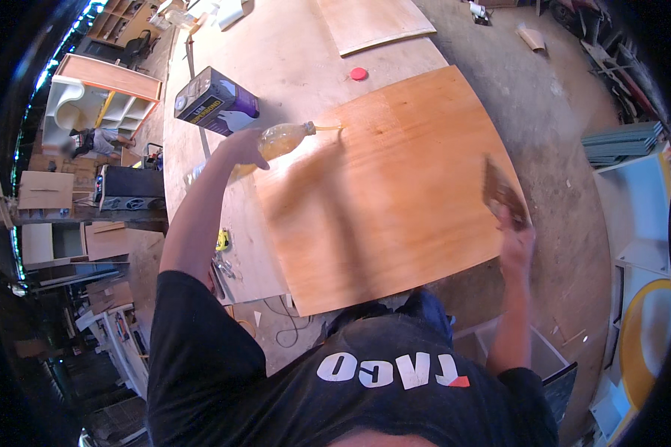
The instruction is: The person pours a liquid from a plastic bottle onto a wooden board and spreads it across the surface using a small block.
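Observation:
My left hand is wrapped round a clear plastic bottle tilted over the far left part of a thin orange-brown wood panel. A thin yellowish stream of liquid runs from the bottle's neck onto the panel, and the far left of its surface shines. Close to the panel's right edge, my right hand grips a flat brown spreader, which is blurred by motion. Left of the bottle, a dark purple and black rectangular can stands on the pale worktable.
A red cap lies beyond the panel, near another pale board. A yellow tape measure and small metal tools lie at the table's left. Cabinets and a person are farther left. White furniture pieces stand at right.

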`<state>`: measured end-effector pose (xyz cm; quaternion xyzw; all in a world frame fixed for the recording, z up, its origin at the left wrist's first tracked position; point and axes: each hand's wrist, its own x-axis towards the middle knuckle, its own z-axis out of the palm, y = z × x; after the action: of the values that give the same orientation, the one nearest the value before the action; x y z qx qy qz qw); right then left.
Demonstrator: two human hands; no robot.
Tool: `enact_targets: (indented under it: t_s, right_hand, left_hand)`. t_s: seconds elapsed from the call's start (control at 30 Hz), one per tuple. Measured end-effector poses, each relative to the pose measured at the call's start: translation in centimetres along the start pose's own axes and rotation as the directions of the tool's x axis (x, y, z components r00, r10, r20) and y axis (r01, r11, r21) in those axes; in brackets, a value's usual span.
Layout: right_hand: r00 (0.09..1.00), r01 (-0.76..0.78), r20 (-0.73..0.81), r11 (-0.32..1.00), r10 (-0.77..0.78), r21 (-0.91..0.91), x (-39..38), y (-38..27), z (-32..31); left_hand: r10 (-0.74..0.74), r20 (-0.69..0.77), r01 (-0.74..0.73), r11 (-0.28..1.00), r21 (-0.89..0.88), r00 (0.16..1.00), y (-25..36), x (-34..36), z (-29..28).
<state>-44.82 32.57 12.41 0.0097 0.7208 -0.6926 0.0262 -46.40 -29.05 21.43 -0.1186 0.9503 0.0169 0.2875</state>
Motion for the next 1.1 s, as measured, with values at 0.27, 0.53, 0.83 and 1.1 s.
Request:
enact_targets:
  t_s: [0.27, 0.53, 0.83, 1.1]
  right_hand:
    - [0.79, 0.599, 0.395, 0.728, -0.47, -0.333, 0.7, -4.0, 23.8]
    - [0.738, 0.669, 0.411, 0.658, -0.535, -0.345, -1.9, -4.7, 31.9]
    - [0.873, 0.479, 0.423, 0.263, -0.243, -0.838, 6.4, -2.0, 30.1]
    - [0.799, 0.596, 0.6, 0.181, -0.034, -0.783, 9.5, 0.0, 34.8]
  left_hand:
    - [0.13, 0.064, -0.064, 0.786, -0.615, 0.989, -4.3, -6.2, 4.0]
    - [0.268, -0.007, -0.172, 0.6, -0.781, 0.963, -6.4, -8.9, 5.4]
    - [-0.096, -0.495, -0.477, 0.161, -0.864, 0.864, -11.2, -14.5, 6.6]
    - [-0.467, -0.519, -0.556, 0.069, -0.828, 0.716, -13.3, -22.3, 14.5]
